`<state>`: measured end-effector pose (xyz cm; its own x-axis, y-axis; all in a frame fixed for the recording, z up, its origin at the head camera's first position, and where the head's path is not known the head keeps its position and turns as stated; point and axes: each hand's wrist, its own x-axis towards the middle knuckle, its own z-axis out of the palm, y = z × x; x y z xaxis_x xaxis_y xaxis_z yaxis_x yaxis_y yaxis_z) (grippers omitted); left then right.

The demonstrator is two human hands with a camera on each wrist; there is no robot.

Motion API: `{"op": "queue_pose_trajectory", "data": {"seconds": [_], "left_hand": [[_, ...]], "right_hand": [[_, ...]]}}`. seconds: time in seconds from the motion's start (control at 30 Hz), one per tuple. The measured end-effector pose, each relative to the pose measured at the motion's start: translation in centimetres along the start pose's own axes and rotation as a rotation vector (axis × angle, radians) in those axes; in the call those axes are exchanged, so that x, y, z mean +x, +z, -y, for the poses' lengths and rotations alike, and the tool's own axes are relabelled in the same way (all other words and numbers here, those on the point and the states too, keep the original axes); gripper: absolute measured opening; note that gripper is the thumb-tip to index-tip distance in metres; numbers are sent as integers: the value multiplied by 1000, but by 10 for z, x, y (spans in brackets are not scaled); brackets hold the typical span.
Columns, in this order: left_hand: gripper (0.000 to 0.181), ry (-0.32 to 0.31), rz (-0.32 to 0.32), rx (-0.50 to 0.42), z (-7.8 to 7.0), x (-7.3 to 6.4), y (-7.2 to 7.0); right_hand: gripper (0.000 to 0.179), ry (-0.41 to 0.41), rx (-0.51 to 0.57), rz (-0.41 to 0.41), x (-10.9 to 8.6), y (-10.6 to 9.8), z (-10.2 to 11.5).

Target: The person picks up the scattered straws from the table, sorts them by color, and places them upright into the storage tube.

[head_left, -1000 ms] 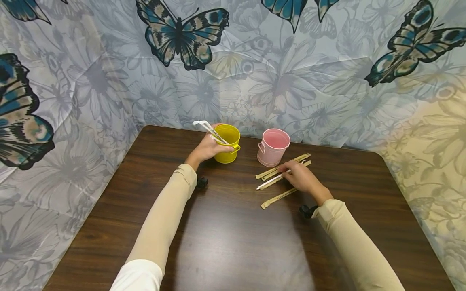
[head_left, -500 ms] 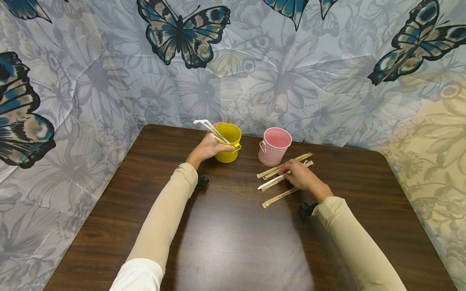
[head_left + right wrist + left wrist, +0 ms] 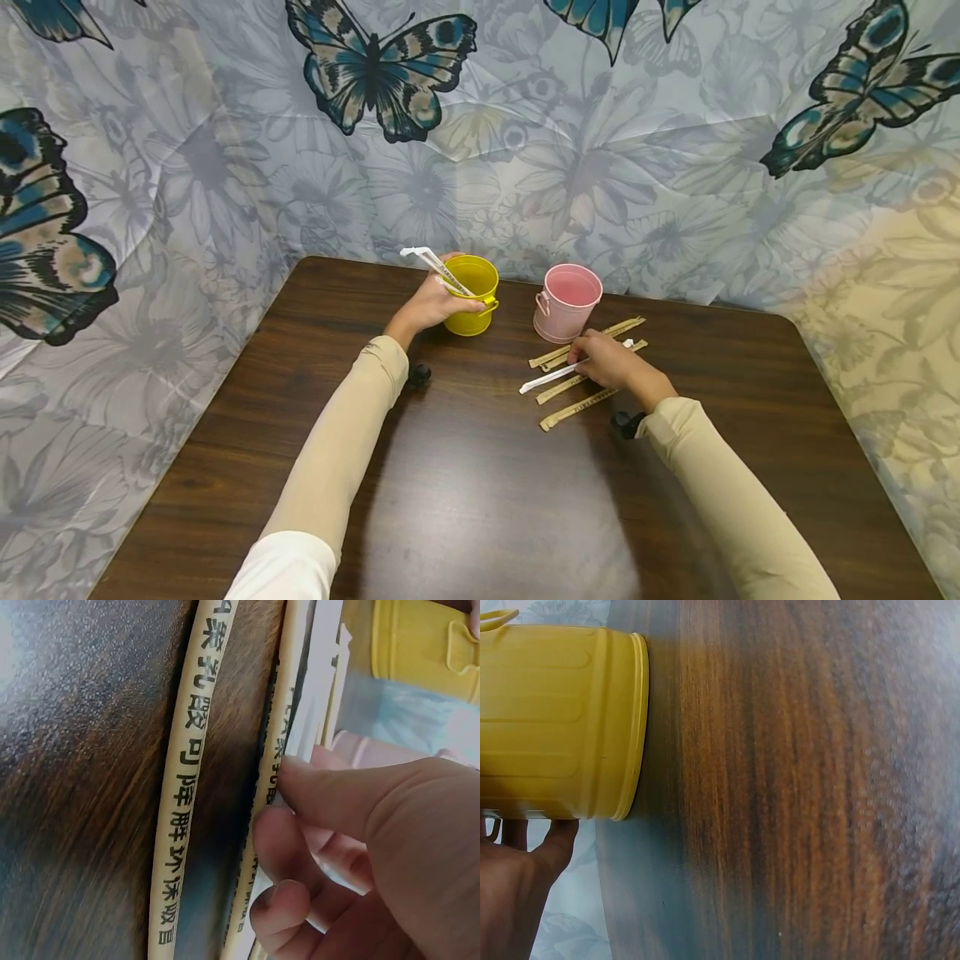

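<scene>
My left hand (image 3: 429,307) grips a small yellow metal bucket (image 3: 472,323) near the back of the table. White paper-wrapped straws (image 3: 438,268) lean out of its left side. In the left wrist view the bucket (image 3: 547,727) has its base by the tabletop, fingers (image 3: 551,847) against its wall. My right hand (image 3: 611,362) pinches a white wrapped straw (image 3: 546,378) between thumb and fingers, above several tan wrapped straws (image 3: 576,410). The right wrist view shows this white straw (image 3: 319,682) alongside a tan straw with dark printed characters (image 3: 184,780).
A pink metal bucket (image 3: 561,315) stands right of the yellow one, just behind the tan straws. The dark wooden table (image 3: 480,500) ends at a back edge close behind both buckets. A butterfly-print cloth (image 3: 420,192) hangs behind it.
My right hand has shifted slightly left, and the white straw has moved left, apart from the tan straw it lay along. My left hand still holds the yellow bucket in place.
</scene>
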<state>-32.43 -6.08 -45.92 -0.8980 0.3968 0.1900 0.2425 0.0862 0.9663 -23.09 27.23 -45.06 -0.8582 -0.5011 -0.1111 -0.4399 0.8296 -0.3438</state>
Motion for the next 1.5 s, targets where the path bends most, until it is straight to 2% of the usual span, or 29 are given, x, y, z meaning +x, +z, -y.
{"op": "queue_pose_trajectory", "data": {"seconds": [0.4,0.7,0.8,0.87,1.03,1.13,1.27,1.37,1.5], "left_hand": [[95,24,-21,36,-2,-4,0],[96,29,-27,35,0,-4,1],[97,20,-23,44,0,-5,2],[97,16,-19,43,0,-5,3],[100,0,-12,22,0,-5,4],[102,-20,-8,1,1,-5,4],[102,-37,-10,2,1,-5,3],[100,-33,-18,28,0,-4,1],[98,-10,-26,38,1,-3,1]], "right_hand": [[11,-123,6,-90,-1,3,7],[12,-210,-19,-173,-4,-15,34],[14,-244,7,-187,-4,-21,43],[18,-257,62,-197,-3,-26,49],[15,-232,214,-217,2,-43,65],[12,-213,268,-206,7,-53,74],[8,-214,283,-223,17,-66,85],[6,-213,252,-289,26,-76,94],[8,-183,273,-349,37,-86,107]]}}
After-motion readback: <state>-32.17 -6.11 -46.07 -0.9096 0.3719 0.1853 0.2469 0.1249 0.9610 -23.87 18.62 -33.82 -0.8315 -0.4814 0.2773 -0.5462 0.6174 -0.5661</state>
